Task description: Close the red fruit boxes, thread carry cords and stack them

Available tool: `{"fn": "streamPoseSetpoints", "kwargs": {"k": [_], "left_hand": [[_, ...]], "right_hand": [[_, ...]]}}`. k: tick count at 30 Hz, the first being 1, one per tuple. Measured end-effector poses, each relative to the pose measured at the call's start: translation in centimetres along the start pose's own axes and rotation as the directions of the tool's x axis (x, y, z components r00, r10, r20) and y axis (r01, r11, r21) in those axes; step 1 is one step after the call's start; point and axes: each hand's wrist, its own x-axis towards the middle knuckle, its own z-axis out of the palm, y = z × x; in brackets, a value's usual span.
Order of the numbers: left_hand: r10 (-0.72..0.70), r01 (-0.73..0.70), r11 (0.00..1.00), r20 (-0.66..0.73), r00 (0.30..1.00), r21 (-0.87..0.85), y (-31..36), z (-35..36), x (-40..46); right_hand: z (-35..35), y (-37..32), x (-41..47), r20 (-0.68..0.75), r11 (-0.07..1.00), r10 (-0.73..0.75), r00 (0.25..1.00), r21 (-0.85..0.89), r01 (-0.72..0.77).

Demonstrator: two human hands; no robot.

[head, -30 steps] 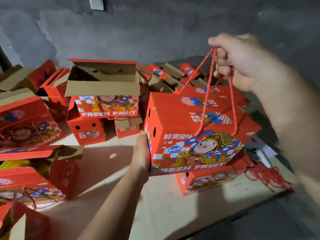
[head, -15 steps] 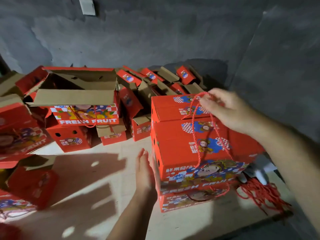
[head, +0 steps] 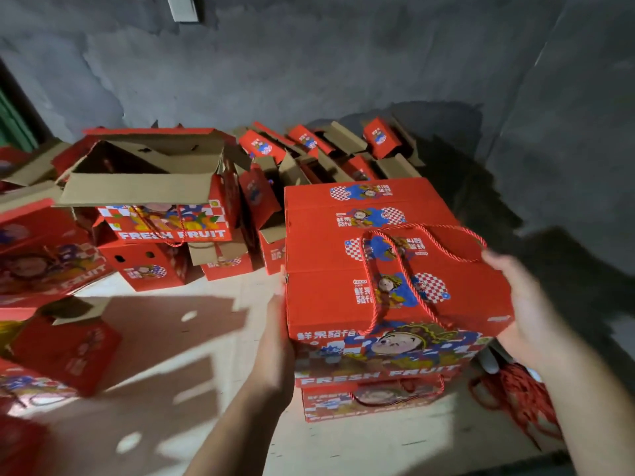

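Note:
A closed red fruit box (head: pixel 330 269) sits on top of another closed red box (head: pixel 371 403) at the right of the table. Its red carry cord (head: pixel 409 286) lies slack in loops across the lid. My left hand (head: pixel 276 341) lies flat against the box's left side, fingers straight. My right hand (head: pixel 519 304) rests with straight fingers against the right side, touching the cord's far loop. A second closed box (head: pixel 367 201) stands right behind.
An open box (head: pixel 144 180) with raised flaps sits on other red boxes at the back left. Several unfolded boxes (head: pixel 309 146) are piled along the grey wall. A bundle of red cords (head: pixel 515 396) lies at the table's right edge. More red boxes (head: pixel 65 352) crowd the left.
My right hand lowered the box by its cord onto the lower box, then let the cord go and moved to the box's right side. My left hand stayed on the left side.

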Motion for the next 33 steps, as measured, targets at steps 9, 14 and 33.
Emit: {"fn": "streamPoseSetpoints", "kwargs": {"k": [9,14,33], "left_hand": [[0.108,-0.107,0.994,-0.077,0.991,0.019,-1.1,-0.2,-0.9],[0.283,-0.272,0.956,-0.1,0.954,0.112,-0.3,-1.1,-4.4],[0.341,-0.206,0.921,-0.428,0.837,0.331,9.2,-37.1,-17.3]], "right_hand": [[1.6,3.9,-1.9,-0.443,0.971,-0.238,0.864,-0.121,0.205],[7.8,8.9,-7.5,0.084,0.273,-0.901,0.426,-0.654,0.706],[52.4,23.9,-18.4,0.78,0.538,-0.464,0.42,-0.129,0.833]]}}
